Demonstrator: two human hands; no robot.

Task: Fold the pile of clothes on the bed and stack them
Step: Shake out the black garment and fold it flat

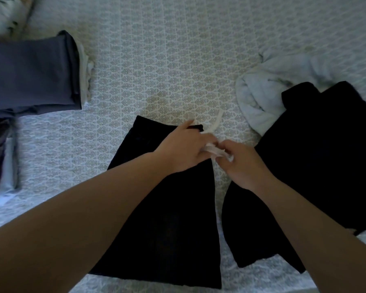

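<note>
Both hands, left hand (183, 149) and right hand (241, 163), pinch the white drawstring (213, 126) on the black shorts (167, 208) mid-bed (156, 60); tugging it could easily rumple the fold.

You're looking at a matt quilted bedspread (167, 60), stitched cloth with a woven-looking print. The black garment (167, 218) under your hands is showing as matt, smooth cloth; its white drawstring (217, 121) is reading as flat woven cord. The pale garment (268, 85) is looking soft and fleecy. The grey folded stack (30, 77) is appearing smooth, matt.
</note>
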